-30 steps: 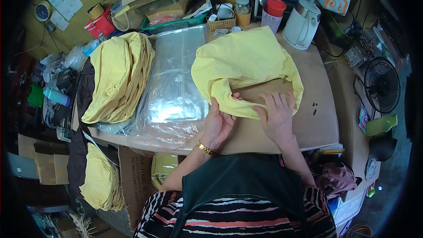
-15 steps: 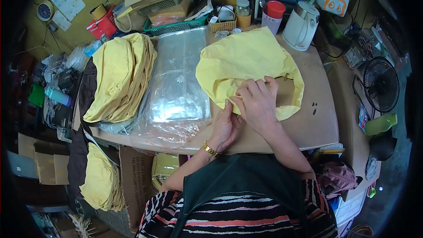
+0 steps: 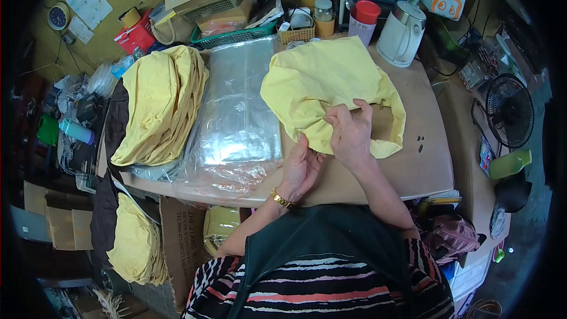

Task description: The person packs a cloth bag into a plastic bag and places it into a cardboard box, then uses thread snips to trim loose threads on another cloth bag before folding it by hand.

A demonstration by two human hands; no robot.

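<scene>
A yellow cloth piece (image 3: 331, 68), sewn like a bag or cover, lies spread on the brown table in front of me. A small metal zipper pull (image 3: 382, 103) shows at its right, beside a gap where the tabletop is visible. My left hand (image 3: 302, 168) holds the cloth's lower edge between thumb and fingers, palm turned up. Just above and to the right, my right hand (image 3: 352, 136) pinches a fold of the same cloth with bent fingers. Its fingertips meet the fabric, which creases around them. A stack of similar yellow cloth pieces (image 3: 156, 103) lies at the left.
Clear plastic bags (image 3: 239, 112) lie left of the cloth. At the back stand a white kettle (image 3: 401, 34), a red-lidded cup (image 3: 365, 20), a jar (image 3: 323, 10) and a green basket (image 3: 233, 36). More yellow cloth (image 3: 134, 239) hangs below left; a black fan (image 3: 509, 111) stands right.
My right hand has shifted slightly right and its fingers have curled into a pinch, pulling up creases in the cloth. My left hand has stayed at the lower edge.
</scene>
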